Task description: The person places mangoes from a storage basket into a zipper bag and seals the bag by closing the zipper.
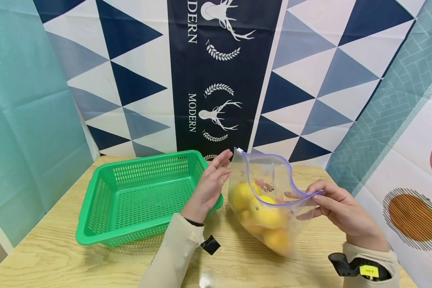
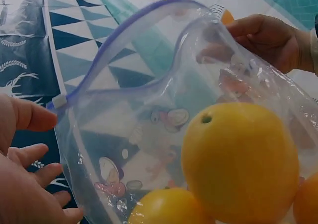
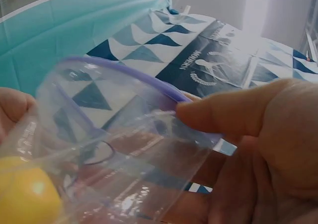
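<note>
A clear zip bag (image 1: pixel 240 170) with a purple rim stands tilted on the table, its mouth spread apart and a white slider (image 2: pixel 59 101) at the left corner. Inside lie several round yellow-orange fruits (image 1: pixel 268 214) that look like oranges. With thumb and fingers, my right hand (image 1: pixel 342 206) pinches the bag's right corner by the purple rim. My left hand (image 1: pixel 209 185) is raised at the bag's left side, palm towards it, fingers loosely extended and holding nothing. The left wrist view shows the left fingers (image 2: pixel 35 159) close to the slider corner; contact is unclear.
Left of the bag, a green plastic basket (image 1: pixel 87 200) with perforated walls sits on the wooden table (image 1: pixel 129 264); no contents show in it. Behind the table hangs a patterned cloth (image 1: pixel 216 72), with teal cloth (image 1: pixel 25 112) at the left.
</note>
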A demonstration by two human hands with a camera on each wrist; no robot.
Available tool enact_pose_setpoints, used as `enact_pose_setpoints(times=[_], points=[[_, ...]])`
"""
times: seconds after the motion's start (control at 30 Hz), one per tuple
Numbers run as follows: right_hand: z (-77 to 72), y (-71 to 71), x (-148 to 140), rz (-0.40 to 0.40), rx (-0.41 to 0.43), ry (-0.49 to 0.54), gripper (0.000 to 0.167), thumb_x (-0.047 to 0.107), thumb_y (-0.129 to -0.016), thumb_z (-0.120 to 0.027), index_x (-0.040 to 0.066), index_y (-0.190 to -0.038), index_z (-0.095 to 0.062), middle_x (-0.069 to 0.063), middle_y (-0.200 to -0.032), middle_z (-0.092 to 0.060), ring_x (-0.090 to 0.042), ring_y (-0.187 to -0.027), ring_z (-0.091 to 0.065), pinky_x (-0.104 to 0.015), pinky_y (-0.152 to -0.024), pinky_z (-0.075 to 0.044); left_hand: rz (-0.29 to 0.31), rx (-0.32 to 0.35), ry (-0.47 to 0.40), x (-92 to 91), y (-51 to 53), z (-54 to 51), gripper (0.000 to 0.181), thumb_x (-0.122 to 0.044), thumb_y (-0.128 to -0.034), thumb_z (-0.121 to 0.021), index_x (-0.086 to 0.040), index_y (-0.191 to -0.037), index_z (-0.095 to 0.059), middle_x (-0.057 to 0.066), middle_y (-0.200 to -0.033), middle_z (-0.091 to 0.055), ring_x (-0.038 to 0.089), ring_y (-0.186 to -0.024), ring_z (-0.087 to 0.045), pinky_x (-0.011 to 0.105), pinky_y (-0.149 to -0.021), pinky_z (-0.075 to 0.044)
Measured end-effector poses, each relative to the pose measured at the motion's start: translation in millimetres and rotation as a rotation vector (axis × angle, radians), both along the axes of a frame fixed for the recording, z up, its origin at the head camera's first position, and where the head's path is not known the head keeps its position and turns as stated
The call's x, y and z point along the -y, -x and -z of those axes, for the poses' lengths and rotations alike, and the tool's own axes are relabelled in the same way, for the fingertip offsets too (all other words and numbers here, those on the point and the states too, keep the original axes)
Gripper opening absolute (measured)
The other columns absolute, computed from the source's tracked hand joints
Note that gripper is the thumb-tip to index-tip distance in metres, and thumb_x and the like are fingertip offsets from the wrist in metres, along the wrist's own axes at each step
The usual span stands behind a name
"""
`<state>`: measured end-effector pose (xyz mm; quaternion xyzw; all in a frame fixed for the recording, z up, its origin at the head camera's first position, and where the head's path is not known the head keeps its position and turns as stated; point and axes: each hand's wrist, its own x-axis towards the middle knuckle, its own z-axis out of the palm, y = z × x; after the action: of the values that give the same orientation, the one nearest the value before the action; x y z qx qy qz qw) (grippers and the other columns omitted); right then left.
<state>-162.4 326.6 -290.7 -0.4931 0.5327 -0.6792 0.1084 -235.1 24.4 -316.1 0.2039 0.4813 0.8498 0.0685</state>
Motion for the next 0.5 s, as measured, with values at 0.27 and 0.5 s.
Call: enact_pose_setpoints(times=[0.27, 0.5], points=[[-0.1, 2.7, -12, -0.146, 0.013, 0.022, 0.046, -0.018, -0.100, -0.010, -0.011, -0.132, -0.043, -0.030, -0.142, -0.048, -0.040, -0.132, -0.047, -0.052, -0.096, -0.050, 0.006, -0.038, 0.160, -3.9, -0.6, 3.9, 0.039, 0.001, -0.0990, -0.052, 0.008, -0.137, -0.052, 0.015, -0.136, -0.059, 0.023, -0.126, -0.056, 0.041, -0.110, -0.038], [3.3, 8.2, -28, -0.229, 0.143, 0.122, 0.048, -0.011, -0.102, -0.006, -0.009, -0.135, -0.041, -0.034, -0.144, -0.043, -0.045, -0.128, -0.050, -0.052, -0.098, -0.048, 0.055, -0.139, 0.181, 1.8, -2.7, 3.5, 0.024, 0.003, -0.0979, -0.057, 0.015, -0.118, -0.059, 0.003, -0.098, -0.073, 0.013, -0.089, -0.071, 0.037, -0.086, -0.057]])
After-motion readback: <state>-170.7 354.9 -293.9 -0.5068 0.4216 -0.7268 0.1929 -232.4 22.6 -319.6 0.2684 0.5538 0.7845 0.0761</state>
